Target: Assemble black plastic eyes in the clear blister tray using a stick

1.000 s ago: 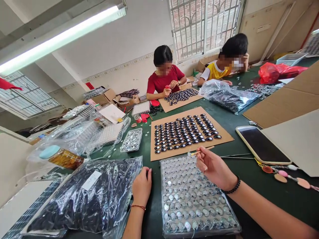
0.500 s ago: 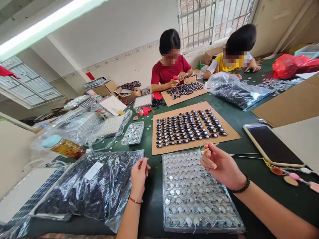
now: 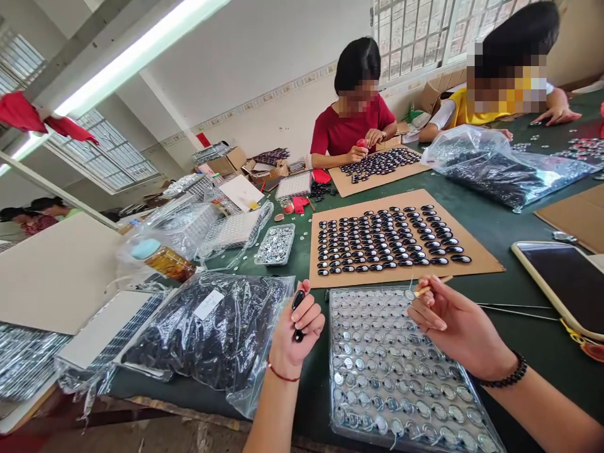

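Note:
My left hand [image 3: 298,327] is closed on black oval pieces [image 3: 298,300], raised between the plastic bag of black items [image 3: 189,340] and the clear tray. In my right hand [image 3: 443,308], above the tray's far right part, is a thin wooden stick [image 3: 436,285]; a small clear disc [image 3: 409,294] is at its tip. Rows of round clear discs fill the clear tray [image 3: 336,402]. Just beyond it lies a cardboard sheet [image 3: 472,236] with rows of black oval pieces [image 3: 384,242], each with a pale spot.
A phone [image 3: 564,283] lies at the right. Left of the cardboard stand a small tub of discs [image 3: 275,244] and a jar [image 3: 165,259]. Across the table, a person in red [image 3: 346,126] works at another cardboard sheet [image 3: 406,167]; a person in yellow sits beside a plastic bag [image 3: 509,167].
My left hand has turned, so that black pieces now show in its fingers. The stick and disc at my right hand show more clearly. The whole view has shifted left.

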Action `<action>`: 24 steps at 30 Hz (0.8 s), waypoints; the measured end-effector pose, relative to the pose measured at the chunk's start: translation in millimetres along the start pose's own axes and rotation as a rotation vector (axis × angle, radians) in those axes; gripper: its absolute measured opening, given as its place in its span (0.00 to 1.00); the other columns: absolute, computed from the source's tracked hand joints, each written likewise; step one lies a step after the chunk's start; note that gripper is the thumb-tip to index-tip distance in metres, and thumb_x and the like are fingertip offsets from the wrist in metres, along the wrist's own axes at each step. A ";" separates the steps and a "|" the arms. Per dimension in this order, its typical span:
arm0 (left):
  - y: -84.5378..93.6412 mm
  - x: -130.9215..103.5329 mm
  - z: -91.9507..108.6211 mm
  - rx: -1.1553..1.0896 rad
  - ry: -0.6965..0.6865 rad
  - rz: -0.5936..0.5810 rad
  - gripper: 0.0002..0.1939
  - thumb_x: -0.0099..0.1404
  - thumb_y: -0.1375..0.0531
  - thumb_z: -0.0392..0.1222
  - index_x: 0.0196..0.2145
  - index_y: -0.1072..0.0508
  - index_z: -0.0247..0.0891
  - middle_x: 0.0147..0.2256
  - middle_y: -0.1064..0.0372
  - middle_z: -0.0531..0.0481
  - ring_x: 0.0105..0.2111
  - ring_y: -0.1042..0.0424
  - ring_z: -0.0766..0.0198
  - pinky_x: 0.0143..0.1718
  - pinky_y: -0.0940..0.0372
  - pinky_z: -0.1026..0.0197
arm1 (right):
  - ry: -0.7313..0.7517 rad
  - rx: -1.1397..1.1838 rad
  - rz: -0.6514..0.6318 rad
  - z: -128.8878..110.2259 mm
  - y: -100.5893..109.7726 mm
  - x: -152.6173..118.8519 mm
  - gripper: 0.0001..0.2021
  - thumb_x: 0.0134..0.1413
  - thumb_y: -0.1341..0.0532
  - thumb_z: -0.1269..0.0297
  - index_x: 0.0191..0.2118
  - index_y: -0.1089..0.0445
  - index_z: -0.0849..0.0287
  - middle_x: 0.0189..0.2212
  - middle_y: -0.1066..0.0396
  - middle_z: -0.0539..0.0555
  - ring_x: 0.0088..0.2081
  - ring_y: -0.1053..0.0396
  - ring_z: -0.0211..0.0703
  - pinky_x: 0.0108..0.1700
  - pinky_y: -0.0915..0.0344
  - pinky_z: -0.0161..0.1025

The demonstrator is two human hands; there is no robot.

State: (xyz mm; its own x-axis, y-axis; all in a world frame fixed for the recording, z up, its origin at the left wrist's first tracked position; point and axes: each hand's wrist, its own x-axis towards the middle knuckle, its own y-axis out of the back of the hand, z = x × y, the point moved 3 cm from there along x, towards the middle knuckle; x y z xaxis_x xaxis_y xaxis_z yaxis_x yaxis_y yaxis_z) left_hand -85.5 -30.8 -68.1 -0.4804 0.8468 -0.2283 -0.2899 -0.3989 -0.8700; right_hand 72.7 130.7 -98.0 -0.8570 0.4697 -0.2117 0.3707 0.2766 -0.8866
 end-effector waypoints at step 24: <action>-12.2 34.0 -28.3 -0.181 0.072 0.005 0.09 0.66 0.52 0.37 0.32 0.34 0.34 0.15 0.50 0.59 0.13 0.48 0.79 0.15 0.53 0.74 | 0.020 -0.092 0.052 -4.2 -1.9 -2.1 0.08 0.50 0.41 0.60 0.26 0.34 0.58 0.16 0.43 0.46 0.14 0.57 0.27 0.19 0.51 0.32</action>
State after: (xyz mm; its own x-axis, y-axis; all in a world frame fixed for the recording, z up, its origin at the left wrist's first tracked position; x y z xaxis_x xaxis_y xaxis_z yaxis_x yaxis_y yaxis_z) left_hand -74.9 12.9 -77.7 -0.4190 0.8705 -0.2581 -0.1311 -0.3393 -0.9315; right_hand 75.3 132.6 -94.1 -0.8286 0.5021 -0.2476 0.4467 0.3264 -0.8330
